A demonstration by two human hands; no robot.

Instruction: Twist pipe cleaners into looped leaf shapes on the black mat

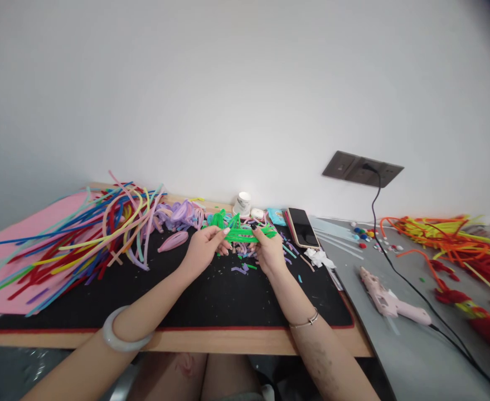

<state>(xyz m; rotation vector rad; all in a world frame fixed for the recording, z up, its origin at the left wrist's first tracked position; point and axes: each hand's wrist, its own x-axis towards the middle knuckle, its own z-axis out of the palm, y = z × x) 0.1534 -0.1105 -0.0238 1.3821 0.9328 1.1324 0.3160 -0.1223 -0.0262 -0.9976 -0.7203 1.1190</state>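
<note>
A bundle of green fuzzy strips (241,235) is stretched sideways between my two hands, above the black mat (223,301). My left hand (205,248) pinches its left end between thumb and fingers. At the right end, my right hand (268,249) is closed on the same strips. More green loops stand up just behind the held bundle. Short cut pieces in purple, pink and blue lie behind and below the hands. A pink oval piece (173,241) rests on the mat to the left of my left hand.
Long coloured strips (90,239) are heaped at left on a pink sheet (2,278). Behind stand a paper cup (242,204) and a phone (303,227). At right lie a pink glue gun (391,303) with a black cord (399,273) and orange-yellow strips (437,234).
</note>
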